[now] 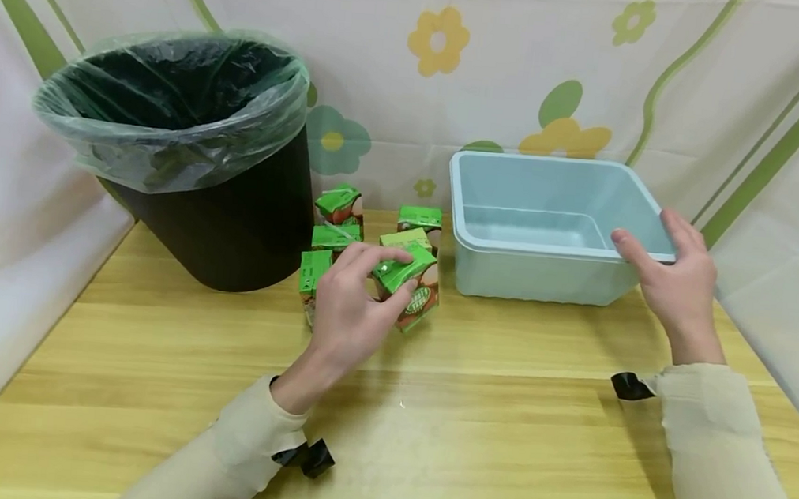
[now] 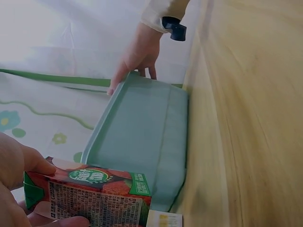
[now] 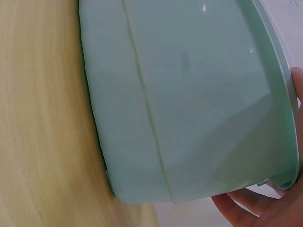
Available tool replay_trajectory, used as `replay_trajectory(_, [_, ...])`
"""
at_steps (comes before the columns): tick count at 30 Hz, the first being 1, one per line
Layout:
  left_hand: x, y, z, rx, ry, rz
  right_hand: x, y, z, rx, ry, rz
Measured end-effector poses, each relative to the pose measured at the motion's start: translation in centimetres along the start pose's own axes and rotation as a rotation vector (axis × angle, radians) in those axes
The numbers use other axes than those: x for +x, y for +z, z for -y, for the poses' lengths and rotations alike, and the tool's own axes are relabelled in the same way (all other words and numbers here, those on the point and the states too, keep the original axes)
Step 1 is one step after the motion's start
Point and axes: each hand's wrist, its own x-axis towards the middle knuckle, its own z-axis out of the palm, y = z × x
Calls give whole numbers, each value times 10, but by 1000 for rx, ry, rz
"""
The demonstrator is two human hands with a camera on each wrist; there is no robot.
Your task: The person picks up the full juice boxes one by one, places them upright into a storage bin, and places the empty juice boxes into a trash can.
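Note:
My left hand [image 1: 355, 305] pinches a small juice carton [image 1: 423, 293] between thumb and fingers. The carton has a green top and a red fruit print; in the left wrist view its side panel of small print [image 2: 94, 205] faces the camera. Several similar cartons stand close by on the table, among them one at the back left [image 1: 340, 199] and one at the back right [image 1: 420, 217]. At the right, my right hand [image 1: 685, 286] grips the near right corner of a light blue plastic tub [image 1: 533, 275], thumb over the rim and fingers outside. Nothing lies inside the tub.
A black bin [image 1: 230, 227] lined with a translucent green bag [image 1: 186, 156] stands at the back left, just beside the cartons. Behind everything hangs a white curtain [image 1: 380, 58] with flowers. The wooden table [image 1: 461, 445] extends in front.

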Motion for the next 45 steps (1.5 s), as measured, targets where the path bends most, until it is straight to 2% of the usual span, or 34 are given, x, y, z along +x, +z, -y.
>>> replay_trajectory(12, [6, -5, -9, -49, 51, -71, -1, 0, -2, -25, -33, 7])
replay_trajectory(19, [15, -7, -9, -78, 85, -124, -2, -1, -2, -16, -34, 10])
replay_trajectory(31, [40, -9, -20, -109, 59, -185, -1, 1, -2, -10, -30, 5])
replay_trajectory(45, [78, 4, -32, -165, 77, -227, 0, -2, -3, -15, -33, 8])
